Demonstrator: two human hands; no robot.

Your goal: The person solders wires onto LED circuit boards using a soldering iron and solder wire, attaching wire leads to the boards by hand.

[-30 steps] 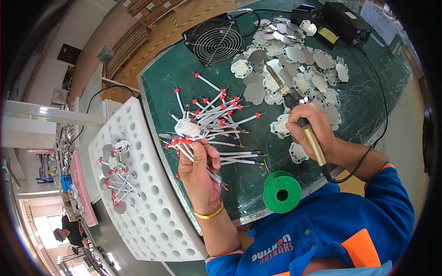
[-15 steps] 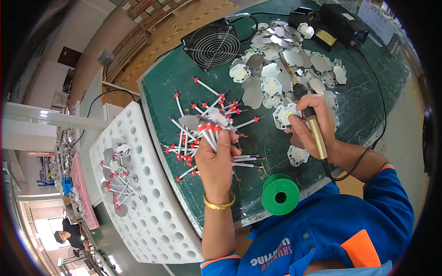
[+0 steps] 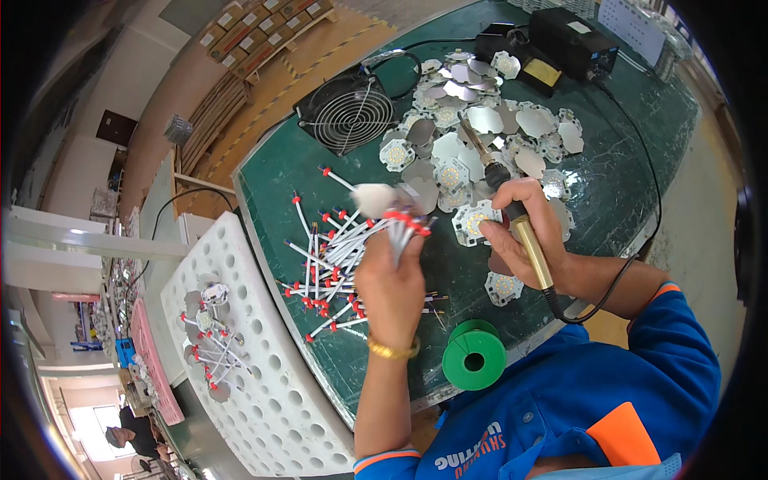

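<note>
My left hand, with a gold bracelet at the wrist, is closed round a bunch of white cables with red rings. Metal-backed LED boards stick out at the bunch's upper end, partly blurred. Under it lies a pile of loose cables with red rings. My right hand grips a soldering iron by its black and brass handle, tip pointing up and left. Its thumb also rests on a white octagonal LED board; whether the fingers pinch it I cannot tell.
Loose LED boards heap beyond my hands. A black fan and a soldering station stand at the back, its cord curving down the right. A green solder spool sits near the front edge. Left is white perforated foam with wired boards.
My left hand has moved right with the cable bunch, nearer to my right hand, and the boards in it have swung round. The whole view has shifted slightly. Both hands keep their hold.
</note>
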